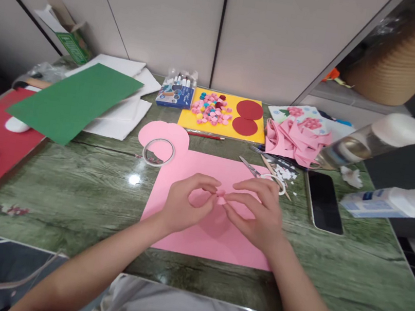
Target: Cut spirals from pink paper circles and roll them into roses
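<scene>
- Forearms come up from the bottom edge and meet over the green marble-patterned table (69,192), with a pale shirt just below them.
- Left hand (180,203) and right hand (261,213) sit close together, fingertips nearly touching, both pinched on a tiny pink paper piece (221,194) held between them just above the pink sheet (197,226).
- Thumb and forefinger of each hand are closed down on that scrap; the other fingers curl loosely and hold nothing that I can see.
- That scrap looks feather-light, soft and easy to crease or tear, so I'd judge it wants only a fingertip pinch at its edges, no squeeze; it is too small to make out its shape.
- The big sheet beneath lies flat on the table, thin and floppy by the look of it, with a rounded lobe at its far left corner.
- A tape ring (158,151) rests on that lobe; scissors (263,173) lie just beyond the right hand, amid white paper scraps.
- A dark phone (324,201) lies to the right, well apart from the hands.
- Farther back: a yellow sheet (187,119) carrying small pink rolled bits and two red circles (247,118), a pile of pink offcuts (295,140), a marker box (175,93), and a green sheet (75,99) at left.
</scene>
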